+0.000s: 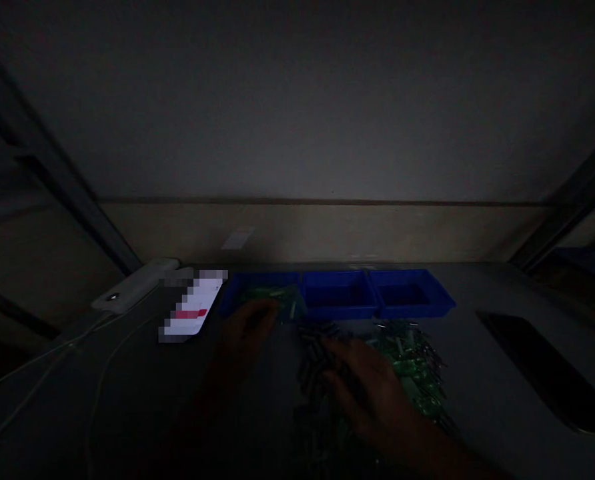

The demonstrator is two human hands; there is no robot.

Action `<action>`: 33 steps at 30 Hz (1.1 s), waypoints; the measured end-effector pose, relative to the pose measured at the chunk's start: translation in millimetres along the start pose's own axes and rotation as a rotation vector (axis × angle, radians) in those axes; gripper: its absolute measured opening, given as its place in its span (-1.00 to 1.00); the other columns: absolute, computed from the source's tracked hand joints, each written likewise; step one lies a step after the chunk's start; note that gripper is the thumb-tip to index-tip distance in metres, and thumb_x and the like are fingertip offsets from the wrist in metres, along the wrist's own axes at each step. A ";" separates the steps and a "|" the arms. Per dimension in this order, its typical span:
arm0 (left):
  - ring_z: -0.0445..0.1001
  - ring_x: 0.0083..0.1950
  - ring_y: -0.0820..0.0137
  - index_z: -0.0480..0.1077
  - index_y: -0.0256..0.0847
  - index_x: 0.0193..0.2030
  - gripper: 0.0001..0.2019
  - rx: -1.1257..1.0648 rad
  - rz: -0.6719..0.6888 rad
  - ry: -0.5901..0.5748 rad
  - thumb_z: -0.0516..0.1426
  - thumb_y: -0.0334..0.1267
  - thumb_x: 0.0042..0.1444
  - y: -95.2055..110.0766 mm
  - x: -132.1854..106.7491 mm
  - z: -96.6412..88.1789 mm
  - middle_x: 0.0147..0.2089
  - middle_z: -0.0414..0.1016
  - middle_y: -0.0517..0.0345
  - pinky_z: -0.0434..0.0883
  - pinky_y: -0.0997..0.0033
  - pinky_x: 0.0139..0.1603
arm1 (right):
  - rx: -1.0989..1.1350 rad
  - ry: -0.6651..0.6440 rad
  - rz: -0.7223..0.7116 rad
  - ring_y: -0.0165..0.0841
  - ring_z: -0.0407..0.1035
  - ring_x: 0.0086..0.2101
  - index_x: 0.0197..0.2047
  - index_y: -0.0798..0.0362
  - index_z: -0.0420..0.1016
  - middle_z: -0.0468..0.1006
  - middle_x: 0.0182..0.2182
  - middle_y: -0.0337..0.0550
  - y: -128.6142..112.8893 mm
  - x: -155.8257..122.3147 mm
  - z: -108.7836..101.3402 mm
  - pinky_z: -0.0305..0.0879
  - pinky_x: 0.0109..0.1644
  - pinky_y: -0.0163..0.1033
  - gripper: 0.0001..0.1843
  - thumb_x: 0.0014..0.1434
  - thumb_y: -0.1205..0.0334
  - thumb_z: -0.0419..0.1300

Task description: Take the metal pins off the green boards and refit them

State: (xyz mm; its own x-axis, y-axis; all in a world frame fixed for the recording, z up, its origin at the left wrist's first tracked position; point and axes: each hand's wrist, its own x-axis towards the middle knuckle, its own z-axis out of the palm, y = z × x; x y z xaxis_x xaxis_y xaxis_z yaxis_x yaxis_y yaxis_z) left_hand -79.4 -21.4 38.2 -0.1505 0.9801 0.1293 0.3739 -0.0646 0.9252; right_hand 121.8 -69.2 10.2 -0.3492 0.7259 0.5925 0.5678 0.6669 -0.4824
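The scene is very dark. My left hand (250, 327) is at the front of the left blue bin (232, 293), its fingers curled together; whatever they hold is hidden. Small green pieces (267, 292) lie in that bin, and something see-through and greenish (293, 303) hangs over its front right corner by my fingertips. My right hand (370, 377) reaches into a heap of small dark pieces (313, 360), with thumb and fingers around some of them. Just right of it spreads a pile of green pieces with thin metal ends (417, 373).
A middle blue bin (340, 312) and a right blue bin (412, 310) stand beside the left one. A lit phone (197, 307), a white box (137, 287) and pale cables (100, 373) lie left. A dark flat slab (547, 370) lies right. A wall closes the back.
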 end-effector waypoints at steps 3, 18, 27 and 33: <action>0.46 -0.25 0.31 0.44 -0.24 -0.18 -0.64 0.023 -0.037 0.124 0.13 -0.06 -0.07 -5.0 21.2 -11.5 -0.25 0.52 0.08 0.41 0.37 -0.30 | 0.011 -0.033 -0.011 -0.33 0.40 -0.31 0.02 0.06 0.34 0.51 -0.31 -0.08 -1.8 0.3 -1.6 0.37 -0.26 -0.24 -0.68 0.19 0.30 0.03; 0.38 -0.23 0.27 0.28 -0.25 0.03 -0.57 0.588 0.390 0.248 0.02 -0.04 0.09 -28.7 22.7 -12.5 -0.16 0.33 -0.02 0.38 0.23 -0.19 | -0.062 0.092 0.160 -0.31 0.45 -0.31 -0.16 0.07 0.44 0.57 -0.32 -0.09 32.0 16.0 -20.2 0.37 -0.22 -0.20 -0.78 0.19 0.23 0.04; 0.42 -0.10 0.33 0.39 -0.11 -0.04 -0.71 0.490 0.581 -0.575 0.06 -0.15 0.10 -6.1 -46.7 37.8 -0.08 0.43 0.06 0.38 0.37 -0.10 | -0.106 0.056 0.259 -0.30 0.47 -0.31 -0.21 0.08 0.47 0.58 -0.31 -0.09 42.2 19.6 -24.1 0.36 -0.21 -0.20 -0.76 0.19 0.20 0.02; 0.29 0.11 0.06 0.29 -0.09 0.13 -0.32 0.496 0.632 -0.729 0.23 0.08 -0.16 -0.4 -67.8 44.1 0.10 0.38 0.00 0.25 0.02 0.13 | -0.089 -0.052 0.202 -0.35 0.46 -0.33 -0.22 0.06 0.47 0.58 -0.34 -0.13 38.8 15.2 -13.7 0.34 -0.23 -0.26 -0.79 0.19 0.23 0.04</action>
State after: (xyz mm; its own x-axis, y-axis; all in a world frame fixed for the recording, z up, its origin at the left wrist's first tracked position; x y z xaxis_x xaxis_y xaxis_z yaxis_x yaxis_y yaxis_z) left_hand -29.0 -79.5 13.3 0.7181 0.6824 0.1368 0.5460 -0.6743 0.4973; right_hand 148.7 -34.6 9.4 -0.2588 0.8523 0.4545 0.6929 0.4916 -0.5275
